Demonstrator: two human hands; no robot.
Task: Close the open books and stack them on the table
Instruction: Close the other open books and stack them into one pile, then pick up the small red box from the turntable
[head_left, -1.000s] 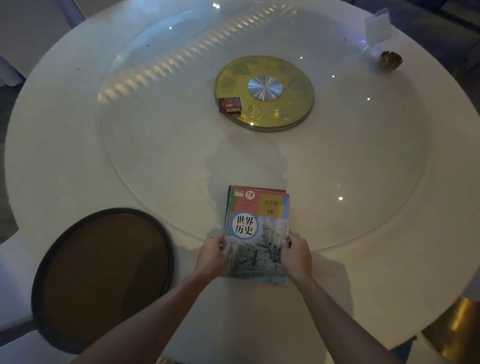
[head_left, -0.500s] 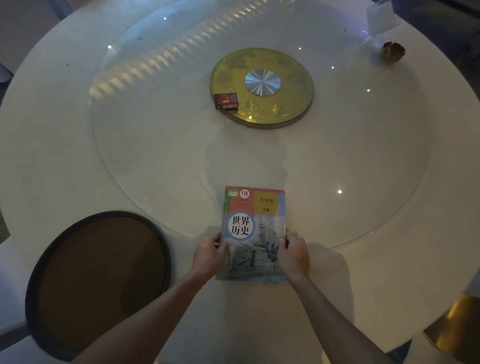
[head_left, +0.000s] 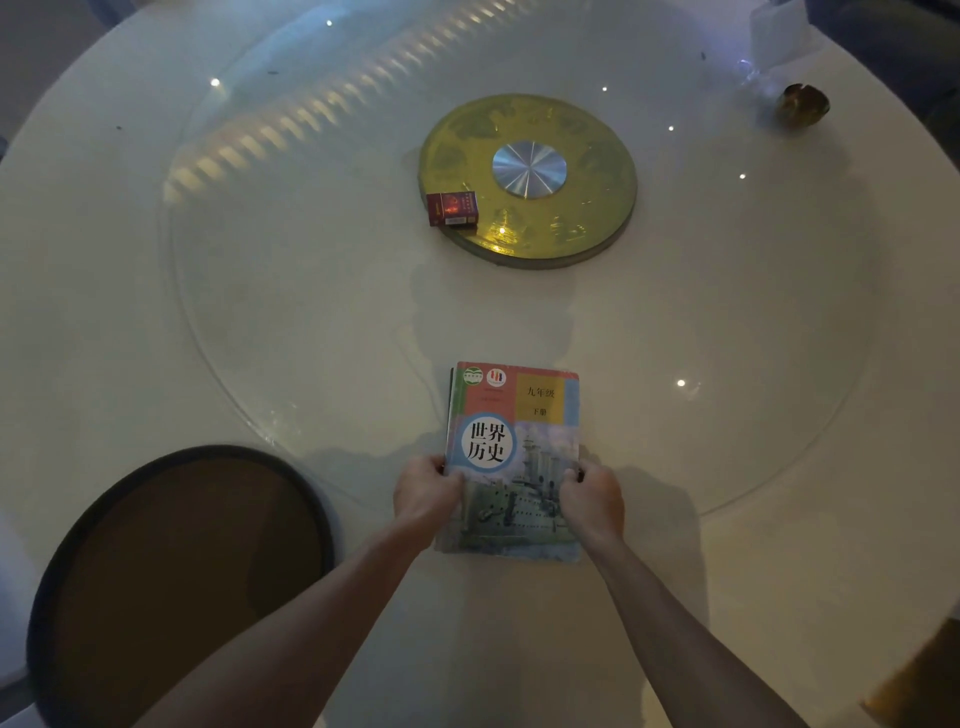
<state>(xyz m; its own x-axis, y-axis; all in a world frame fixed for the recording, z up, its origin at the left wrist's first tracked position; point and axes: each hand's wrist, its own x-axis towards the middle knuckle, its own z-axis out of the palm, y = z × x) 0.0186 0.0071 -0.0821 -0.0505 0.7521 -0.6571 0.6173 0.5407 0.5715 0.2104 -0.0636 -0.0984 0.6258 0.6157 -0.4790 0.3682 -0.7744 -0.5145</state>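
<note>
A closed book (head_left: 519, 415) with a colourful cover, Chinese title and a ship picture lies on top of a stack at the near edge of the round white table (head_left: 130, 338). Edges of another book show under it along the left side. My left hand (head_left: 426, 493) grips the stack's left edge. My right hand (head_left: 592, 496) grips its right edge. Both hands hold the lower half of the books, thumbs on the cover.
A glass turntable (head_left: 779, 312) covers the table's middle, with a gold disc (head_left: 582, 208) at its hub and a small red box (head_left: 452, 208) beside it. A dark round tray (head_left: 182, 571) sits at near left. A small brown bowl (head_left: 802, 104) stands far right.
The books' edges have come closer into line under both hands; the lower book's top edge no longer sticks out. The camera view shifted slightly.
</note>
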